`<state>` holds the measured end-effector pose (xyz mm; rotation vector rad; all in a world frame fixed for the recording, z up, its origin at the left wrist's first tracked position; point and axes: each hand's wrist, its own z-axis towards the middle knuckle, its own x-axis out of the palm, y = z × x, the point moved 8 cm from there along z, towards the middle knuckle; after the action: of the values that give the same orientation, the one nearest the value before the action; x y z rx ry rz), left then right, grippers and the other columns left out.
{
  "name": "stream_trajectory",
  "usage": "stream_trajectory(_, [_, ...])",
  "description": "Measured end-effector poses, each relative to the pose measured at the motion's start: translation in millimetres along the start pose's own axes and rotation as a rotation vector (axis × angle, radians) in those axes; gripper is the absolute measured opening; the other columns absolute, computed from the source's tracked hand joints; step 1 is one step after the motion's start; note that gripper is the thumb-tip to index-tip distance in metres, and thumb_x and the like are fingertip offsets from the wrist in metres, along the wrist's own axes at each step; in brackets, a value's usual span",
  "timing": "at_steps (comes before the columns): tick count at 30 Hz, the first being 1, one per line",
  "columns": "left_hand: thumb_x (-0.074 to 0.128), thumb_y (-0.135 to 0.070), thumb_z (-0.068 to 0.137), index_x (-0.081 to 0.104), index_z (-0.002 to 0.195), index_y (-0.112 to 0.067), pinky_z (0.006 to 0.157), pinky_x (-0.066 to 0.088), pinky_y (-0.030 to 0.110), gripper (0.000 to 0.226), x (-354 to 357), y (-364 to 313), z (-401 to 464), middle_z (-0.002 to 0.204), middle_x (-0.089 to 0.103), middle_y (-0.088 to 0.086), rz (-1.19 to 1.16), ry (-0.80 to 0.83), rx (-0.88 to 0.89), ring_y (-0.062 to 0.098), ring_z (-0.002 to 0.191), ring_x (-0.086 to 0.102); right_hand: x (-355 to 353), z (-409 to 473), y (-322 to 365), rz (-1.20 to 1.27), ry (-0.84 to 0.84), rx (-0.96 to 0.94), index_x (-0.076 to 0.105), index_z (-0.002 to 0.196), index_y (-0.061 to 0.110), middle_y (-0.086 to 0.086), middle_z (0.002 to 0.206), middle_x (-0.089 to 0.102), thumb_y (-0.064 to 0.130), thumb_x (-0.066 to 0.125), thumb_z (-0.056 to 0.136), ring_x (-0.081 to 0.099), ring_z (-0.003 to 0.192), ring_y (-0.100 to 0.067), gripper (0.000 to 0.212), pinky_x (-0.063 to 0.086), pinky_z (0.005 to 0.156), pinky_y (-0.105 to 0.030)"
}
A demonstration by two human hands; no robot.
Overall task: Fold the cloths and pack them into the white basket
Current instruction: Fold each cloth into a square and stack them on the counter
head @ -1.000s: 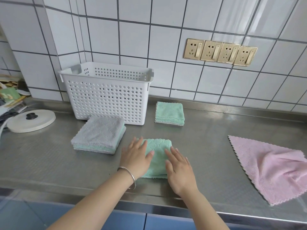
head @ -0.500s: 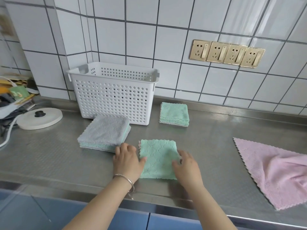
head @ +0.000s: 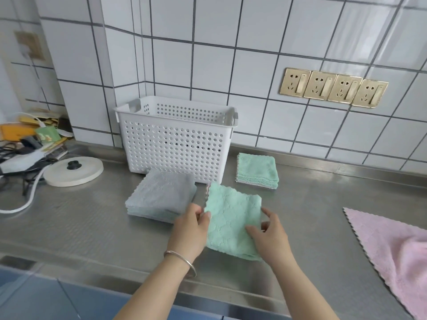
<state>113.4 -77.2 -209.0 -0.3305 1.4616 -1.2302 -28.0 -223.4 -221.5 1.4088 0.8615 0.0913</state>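
Near the lower centre of the frame, two bare hands hold a folded green cloth (head: 232,224) by its sides. The left hand (head: 191,229), with a thin bangle (head: 181,262) on its wrist, is curled closed, pinching the cloth's left edge between thumb and fingers. The right hand (head: 270,236) grips the right edge, thumb lying on top of the cloth and fingers bent round the side. The cloth's far corner tilts up toward the basket; whether its near edge touches the steel counter (head: 80,227) cannot be told. Just left of the hands lies a stack of folded cloths, grey on top (head: 161,195), touching the counter. Behind it, in the middle of the frame, stands the white basket (head: 175,144), perforated, against the tiled wall; its inside is hidden from this angle. To the basket's right sits a small green stack (head: 257,170). At the right edge, a pink cloth (head: 392,248) lies spread open. A round white lid (head: 73,170) rests at centre left, beside cables and clutter. Four gold sockets (head: 332,87) line the wall at upper right. No writing or brand can be read anywhere.
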Motion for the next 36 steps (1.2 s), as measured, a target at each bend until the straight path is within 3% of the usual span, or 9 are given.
stream_trajectory(5, [0.054,-0.025,0.09,0.044,0.109,-0.015,0.067,0.037,0.029,0.024,-88,4,56,0.08,0.06,0.004,-0.11,-0.264,0.011,0.027,0.079,0.054,49,26,88,0.2,0.007,-0.156,0.036,0.136,0.023,0.003,0.09,0.057,0.019,0.059,0.086,0.059,0.082,-0.015,0.055,0.044,0.064,-0.023])
stream_trajectory(9, [0.053,-0.023,0.089,0.038,0.129,-0.014,0.083,0.048,0.038,0.044,-115,48,102,0.098,0.066,0.014,-0.009,-0.249,-0.084,0.033,0.095,0.058,108,46,111,0.258,0.076,-0.136,0.035,0.136,0.021,0.01,0.082,0.051,0.018,0.057,0.087,0.054,0.072,-0.006,0.054,0.04,0.056,-0.015])
stream_trajectory(13, [0.05,-0.024,0.089,0.037,0.13,-0.015,0.073,0.047,0.038,0.044,-121,91,119,0.098,0.068,0.016,0.133,-0.214,-0.152,0.036,0.092,0.06,152,52,108,0.214,0.136,-0.084,0.032,0.138,0.017,0.012,0.074,0.049,0.015,0.053,0.089,0.049,0.064,-0.001,0.053,0.039,0.054,-0.012])
stream_trajectory(17, [0.048,-0.026,0.089,0.034,0.134,-0.017,0.074,0.048,0.039,0.048,-116,114,123,0.092,0.069,0.016,0.172,-0.176,-0.196,0.036,0.091,0.059,160,55,106,0.142,0.052,-0.118,0.034,0.136,0.015,0.011,0.075,0.05,0.013,0.052,0.086,0.046,0.066,0.0,0.053,0.04,0.059,-0.024])
stream_trajectory(20, [0.046,-0.024,0.089,0.038,0.131,-0.016,0.079,0.045,0.039,0.044,-118,112,120,0.105,0.065,0.014,0.239,-0.183,-0.178,0.036,0.099,0.056,163,53,110,-0.001,0.007,-0.175,0.034,0.137,0.016,0.001,0.111,0.051,0.013,0.052,0.086,0.048,0.08,-0.011,0.054,0.039,0.075,-0.025])
stream_trajectory(23, [0.041,-0.024,0.089,0.039,0.135,-0.02,0.093,0.042,0.039,0.046,-120,87,117,0.14,0.043,0.003,0.438,-0.218,-0.014,0.028,0.124,0.044,168,51,126,-0.441,-0.059,-0.418,0.035,0.139,0.019,-0.006,0.144,0.032,0.012,0.046,0.086,0.04,0.12,-0.024,0.055,0.036,0.095,-0.031])
stream_trajectory(25, [0.031,-0.035,0.091,0.031,0.141,-0.027,0.109,0.027,0.044,0.051,-99,73,123,0.152,0.027,-0.005,0.595,-0.051,0.116,0.02,0.141,0.021,180,52,137,-0.676,0.004,-0.573,0.033,0.142,0.021,-0.002,0.154,0.022,0.019,0.041,0.09,0.022,0.139,-0.022,0.052,0.025,0.108,-0.033])
stream_trajectory(28, [0.022,-0.051,0.094,0.013,0.147,-0.03,0.115,-0.001,0.054,0.058,-64,86,128,0.158,0.002,-0.008,0.744,0.306,0.08,0.014,0.146,-0.007,201,63,126,-0.843,0.194,-0.556,0.016,0.148,0.021,0.003,0.158,0.001,0.034,0.025,0.098,-0.006,0.145,-0.015,0.053,0.003,0.118,-0.036])
stream_trajectory(36, [0.023,-0.063,0.089,0.003,0.148,-0.033,0.116,0.008,0.053,0.068,-63,119,123,0.158,-0.009,-0.007,0.659,0.391,-0.073,0.012,0.146,-0.007,224,70,103,-0.732,0.345,-0.437,0.007,0.149,0.023,0.005,0.158,-0.003,0.041,0.023,0.097,-0.01,0.145,-0.012,0.057,-0.002,0.117,-0.04])
